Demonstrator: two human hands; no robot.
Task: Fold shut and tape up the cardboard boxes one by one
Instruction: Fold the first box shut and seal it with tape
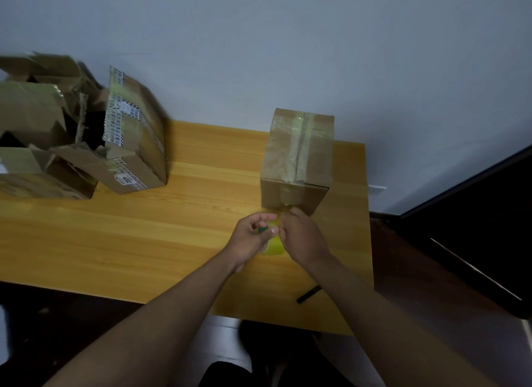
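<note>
The left hand (253, 234) is curled, thumb and fingers pinching something small and green (262, 230) (a cutter or a tape end-tab, too small to tell); the right hand (302, 237) is curled over the roll of yellowish packing tape (275, 245), its fingertips up against the near face of the closed cardboard box (298, 159); so each grip is clamped, one on the green piece and one on the roll.

The tape will likely handle as a thin, sticky film that folds onto itself if let slack; best kept taut between the two hands, with the roll held by its outer rim so it can turn. The box looks light and fairly stiff, though its walls would probably dent under a hard press; I would steady it by a top edge or corner rather than the flat panel.

It stands toward the far right of the wooden counter (144, 237), just beyond the hands; flaps down, a clear strip along the top seam and over the near edge, wrinkled in places; it looks nearly sealed.

Well apart on the left sits a cluster of open boxes (34, 127) with torn flaps, and a printed-tape box (135, 133) leaning among them, not yet done. A thin black stick (308, 294) lies near the counter's front edge.
</note>
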